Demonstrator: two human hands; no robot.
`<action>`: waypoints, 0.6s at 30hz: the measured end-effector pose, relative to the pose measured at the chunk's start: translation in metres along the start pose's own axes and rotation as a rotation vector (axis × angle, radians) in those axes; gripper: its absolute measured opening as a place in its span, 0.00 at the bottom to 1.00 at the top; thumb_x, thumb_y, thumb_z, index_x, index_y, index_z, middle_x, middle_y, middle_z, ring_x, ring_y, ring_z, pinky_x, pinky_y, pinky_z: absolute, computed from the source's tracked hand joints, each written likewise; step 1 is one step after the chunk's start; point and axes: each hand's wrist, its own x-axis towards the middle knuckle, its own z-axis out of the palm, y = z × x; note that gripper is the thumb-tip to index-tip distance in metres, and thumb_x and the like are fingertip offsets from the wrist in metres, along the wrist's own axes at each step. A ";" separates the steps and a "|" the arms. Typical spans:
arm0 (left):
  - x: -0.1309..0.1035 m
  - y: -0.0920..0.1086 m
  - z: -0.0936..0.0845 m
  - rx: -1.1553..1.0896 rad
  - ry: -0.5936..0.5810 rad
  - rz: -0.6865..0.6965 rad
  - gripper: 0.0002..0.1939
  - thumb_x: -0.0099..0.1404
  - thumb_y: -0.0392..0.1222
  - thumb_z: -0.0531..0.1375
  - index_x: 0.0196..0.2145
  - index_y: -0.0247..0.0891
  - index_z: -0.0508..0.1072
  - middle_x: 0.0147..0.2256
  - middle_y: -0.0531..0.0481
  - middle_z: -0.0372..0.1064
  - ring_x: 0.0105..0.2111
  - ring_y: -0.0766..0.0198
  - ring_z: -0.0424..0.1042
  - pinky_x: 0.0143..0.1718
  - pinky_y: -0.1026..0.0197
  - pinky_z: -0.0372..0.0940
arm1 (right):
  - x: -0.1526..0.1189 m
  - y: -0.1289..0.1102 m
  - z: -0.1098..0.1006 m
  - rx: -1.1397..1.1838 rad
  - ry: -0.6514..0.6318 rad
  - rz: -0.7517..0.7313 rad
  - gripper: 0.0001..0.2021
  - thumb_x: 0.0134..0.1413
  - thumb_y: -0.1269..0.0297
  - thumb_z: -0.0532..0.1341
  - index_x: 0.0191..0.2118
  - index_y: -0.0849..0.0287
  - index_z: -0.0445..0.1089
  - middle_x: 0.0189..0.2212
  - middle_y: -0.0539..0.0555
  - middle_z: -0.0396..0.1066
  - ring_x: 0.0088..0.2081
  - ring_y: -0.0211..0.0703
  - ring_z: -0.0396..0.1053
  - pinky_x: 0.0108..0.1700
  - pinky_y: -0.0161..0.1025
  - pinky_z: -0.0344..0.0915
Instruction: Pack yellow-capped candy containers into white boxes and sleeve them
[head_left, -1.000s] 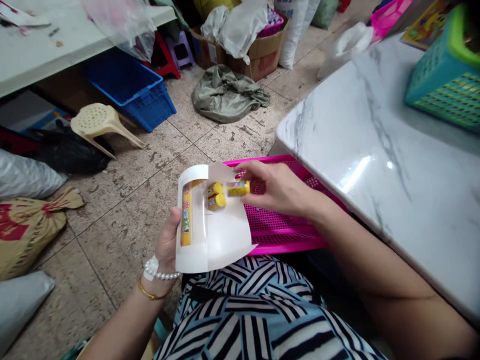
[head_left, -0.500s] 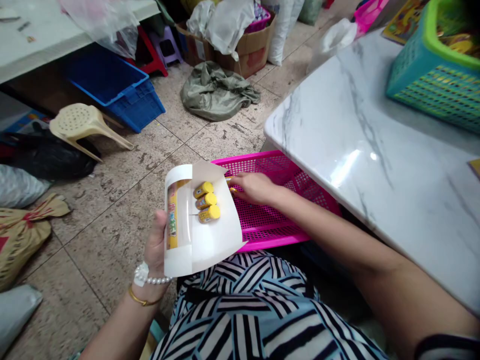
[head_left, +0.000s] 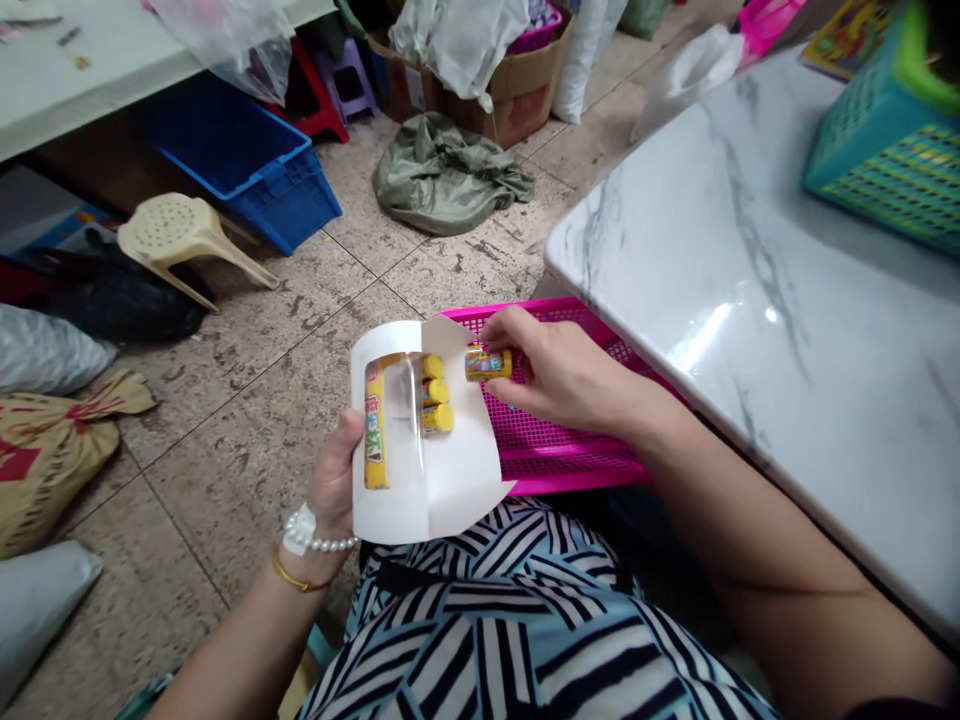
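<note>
My left hand point(head_left: 336, 470) grips a white card box point(head_left: 457, 480) with a clear window, its flaps spread at the right end. Three small yellow-capped tubs point(head_left: 438, 392) lie side by side inside, partly behind the window. A yellow printed panel shows at the box's left side. Between the thumb and fingers of my right hand point(head_left: 551, 368) is another small tub point(head_left: 487, 362), yellow with a colourful label, just right of the open flaps. Beneath both hands is a pink mesh basket point(head_left: 555, 485); much of its inside is hidden by my hand and the box.
A marble-patterned table point(head_left: 675, 250) stands close on the right, bearing a teal and green basket point(head_left: 885, 140). A cream stool point(head_left: 169, 235), a blue crate point(head_left: 277, 190), a grey-green sack point(head_left: 442, 180) and cardboard boxes point(head_left: 510, 100) occupy the floor ahead.
My right hand has come up out of the pink basket with a small tub, now beside the box opening. The three tubs in the box sit further left, under the window.
</note>
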 end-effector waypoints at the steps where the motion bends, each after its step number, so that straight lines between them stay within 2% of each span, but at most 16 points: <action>1: 0.000 0.000 0.001 0.002 0.006 0.004 0.33 0.66 0.54 0.63 0.65 0.40 0.64 0.54 0.42 0.76 0.61 0.43 0.67 0.66 0.40 0.57 | -0.003 -0.009 -0.003 -0.040 -0.009 0.003 0.16 0.54 0.69 0.64 0.49 0.63 0.67 0.41 0.58 0.76 0.40 0.48 0.74 0.41 0.41 0.68; 3: 0.001 -0.002 0.005 0.018 0.009 0.015 0.35 0.64 0.55 0.64 0.65 0.41 0.64 0.55 0.42 0.75 0.61 0.42 0.66 0.65 0.39 0.57 | -0.009 -0.025 0.000 -0.095 -0.044 -0.004 0.13 0.54 0.67 0.65 0.46 0.62 0.69 0.39 0.58 0.76 0.40 0.49 0.73 0.41 0.41 0.67; 5: 0.001 -0.004 0.009 0.040 -0.010 0.017 0.36 0.63 0.55 0.65 0.65 0.42 0.65 0.56 0.43 0.74 0.62 0.41 0.65 0.65 0.40 0.58 | -0.013 -0.038 0.012 -0.082 -0.141 -0.038 0.14 0.55 0.65 0.66 0.46 0.60 0.70 0.39 0.57 0.76 0.40 0.48 0.73 0.40 0.40 0.66; 7: 0.001 -0.005 0.013 0.056 -0.044 0.017 0.35 0.64 0.56 0.65 0.65 0.44 0.65 0.58 0.44 0.72 0.62 0.42 0.65 0.64 0.41 0.59 | -0.016 -0.043 0.026 -0.043 -0.259 -0.074 0.14 0.56 0.62 0.67 0.47 0.60 0.71 0.39 0.57 0.76 0.38 0.46 0.73 0.37 0.38 0.65; 8: 0.001 -0.006 0.014 0.052 -0.062 0.020 0.34 0.64 0.56 0.64 0.65 0.45 0.64 0.59 0.44 0.71 0.62 0.42 0.65 0.64 0.42 0.60 | -0.016 -0.043 0.031 -0.015 -0.278 -0.078 0.15 0.56 0.60 0.68 0.47 0.60 0.72 0.40 0.58 0.77 0.37 0.46 0.73 0.36 0.38 0.65; 9: 0.000 -0.005 0.014 0.040 -0.074 0.026 0.34 0.66 0.57 0.62 0.65 0.46 0.63 0.59 0.45 0.71 0.62 0.43 0.65 0.64 0.42 0.60 | -0.015 -0.039 0.035 0.018 -0.256 -0.069 0.16 0.56 0.57 0.68 0.47 0.61 0.73 0.41 0.58 0.77 0.37 0.45 0.74 0.36 0.38 0.65; 11: 0.001 -0.003 0.011 -0.002 -0.094 0.055 0.33 0.67 0.58 0.60 0.66 0.46 0.63 0.58 0.46 0.73 0.62 0.45 0.66 0.64 0.43 0.59 | -0.010 -0.023 0.038 0.074 -0.111 0.003 0.15 0.60 0.55 0.64 0.45 0.62 0.73 0.41 0.57 0.78 0.38 0.44 0.74 0.39 0.37 0.65; 13: 0.002 0.002 0.007 -0.043 -0.119 0.099 0.32 0.67 0.56 0.61 0.66 0.47 0.62 0.55 0.48 0.75 0.61 0.48 0.67 0.65 0.44 0.58 | -0.003 -0.002 0.039 0.040 0.001 0.112 0.12 0.66 0.60 0.58 0.45 0.63 0.74 0.40 0.58 0.78 0.39 0.43 0.73 0.41 0.38 0.65; 14: 0.003 0.005 0.005 -0.059 -0.133 0.117 0.32 0.67 0.55 0.61 0.66 0.48 0.62 0.54 0.50 0.76 0.61 0.50 0.68 0.65 0.45 0.58 | 0.001 0.008 0.042 -0.003 -0.010 0.148 0.11 0.66 0.64 0.57 0.45 0.63 0.74 0.41 0.59 0.78 0.40 0.44 0.73 0.42 0.39 0.65; 16: 0.005 0.010 0.003 -0.081 -0.167 0.127 0.32 0.67 0.52 0.63 0.66 0.50 0.62 0.52 0.52 0.78 0.60 0.52 0.69 0.66 0.46 0.57 | 0.003 0.020 0.054 -0.057 -0.141 0.147 0.09 0.60 0.68 0.61 0.44 0.61 0.75 0.41 0.59 0.78 0.40 0.45 0.74 0.41 0.39 0.65; 18: 0.007 0.011 0.003 -0.095 -0.198 0.116 0.29 0.68 0.50 0.62 0.65 0.51 0.63 0.52 0.53 0.78 0.58 0.53 0.71 0.66 0.45 0.57 | -0.001 0.023 0.077 -0.015 -0.341 0.040 0.11 0.52 0.70 0.66 0.43 0.58 0.76 0.41 0.56 0.79 0.40 0.45 0.74 0.40 0.38 0.66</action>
